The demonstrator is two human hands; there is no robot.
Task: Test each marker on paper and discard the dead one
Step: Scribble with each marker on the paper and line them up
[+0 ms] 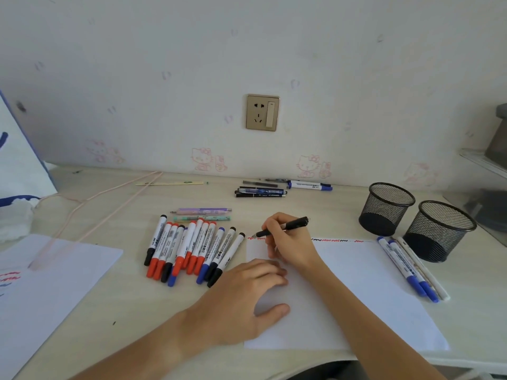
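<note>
Your left hand (247, 294) is pressing flat on the paper (356, 292); your right hand (290, 242) is pinching a black pen (285, 227), tip at the top-left corner, testing it. Next, judge the mark before sorting.

**A child's study corner at home**

This looks like a bedroom or study nook in a home. The wall (274, 50) behind the pale wood-grain worktop (131, 303) is papered in a light pattern of faint pink cartoon cats (201, 159), a domestic, child-friendly finish. A gold-coloured wall socket (262, 113) with a switch sits just above the worktop's back edge. Stationery covers the surface: a heap of whiteboard markers (189, 249), loose pens (260, 191) near the wall, two black mesh pen pots (386, 208) standing side by side, and sheets of white paper (370, 292) bearing scribbled test marks.
</note>
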